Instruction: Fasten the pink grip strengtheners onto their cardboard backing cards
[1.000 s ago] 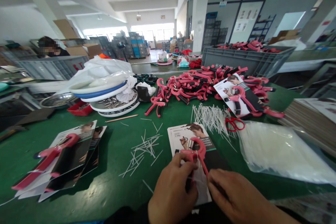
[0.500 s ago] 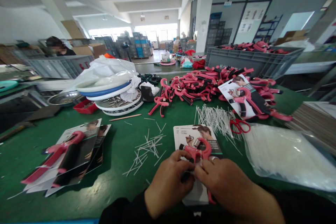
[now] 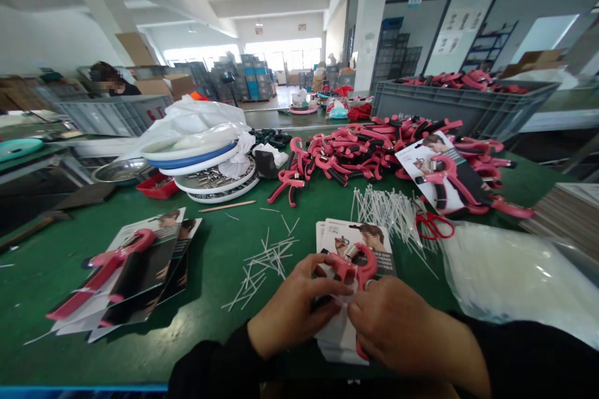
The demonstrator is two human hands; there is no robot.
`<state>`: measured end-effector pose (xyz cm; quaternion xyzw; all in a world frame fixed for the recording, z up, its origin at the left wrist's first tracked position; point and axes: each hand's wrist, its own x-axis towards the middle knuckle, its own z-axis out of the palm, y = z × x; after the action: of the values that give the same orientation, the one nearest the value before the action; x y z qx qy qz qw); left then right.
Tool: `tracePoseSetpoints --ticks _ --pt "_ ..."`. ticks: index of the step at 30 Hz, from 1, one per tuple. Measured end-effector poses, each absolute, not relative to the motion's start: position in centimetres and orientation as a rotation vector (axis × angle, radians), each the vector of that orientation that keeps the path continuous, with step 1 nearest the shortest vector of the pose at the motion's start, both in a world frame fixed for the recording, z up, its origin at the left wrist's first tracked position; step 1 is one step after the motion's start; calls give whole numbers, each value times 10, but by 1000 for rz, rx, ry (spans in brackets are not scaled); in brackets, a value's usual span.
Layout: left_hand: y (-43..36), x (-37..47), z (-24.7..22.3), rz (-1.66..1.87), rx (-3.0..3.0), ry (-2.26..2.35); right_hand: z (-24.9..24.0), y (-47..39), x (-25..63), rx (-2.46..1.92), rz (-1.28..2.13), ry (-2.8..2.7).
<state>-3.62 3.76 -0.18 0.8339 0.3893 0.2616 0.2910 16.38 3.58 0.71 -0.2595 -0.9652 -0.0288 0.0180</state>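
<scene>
A pink and black hand grip strengthener point(image 3: 366, 265) with a metal spring lies on a printed backing card point(image 3: 337, 234), on a small stack of such cards. My left hand point(image 3: 299, 305) is closed on the strengthener's left side, thumb and fingers bent around its handle. Against the other handle, my right hand point(image 3: 397, 324) is closed in a pinch; what its fingertips hold is hidden. A thin pale strip shows between the hands, too small to name surely. Left of the hands lie loose white cable ties point(image 3: 269, 259); a denser bunch of cable ties point(image 3: 386, 215) lies behind.
Carded strengtheners point(image 3: 135, 268) lie stacked at left. A heap of strengtheners point(image 3: 346, 149) fills the back, before a grey crate point(image 3: 458, 106). Red scissors point(image 3: 435, 225) and a plastic bag point(image 3: 510, 274) are at right. Stacked plates point(image 3: 206, 184), a pencil point(image 3: 228, 206). A person point(image 3: 111, 80) is far left.
The view has shifted slightly, moving the scene a little right. My left fingers have stretched further across the strengthener, and my right hand has drawn slightly lower and towards me.
</scene>
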Motion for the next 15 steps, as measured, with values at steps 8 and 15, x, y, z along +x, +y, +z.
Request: tracePoseSetpoints --ticks 8,15 --pt "39 -29 -7 695 2428 938 -2 39 178 -639 -153 -2916" --pt "43 -27 14 442 2698 894 3 33 179 -629 -133 -2931"
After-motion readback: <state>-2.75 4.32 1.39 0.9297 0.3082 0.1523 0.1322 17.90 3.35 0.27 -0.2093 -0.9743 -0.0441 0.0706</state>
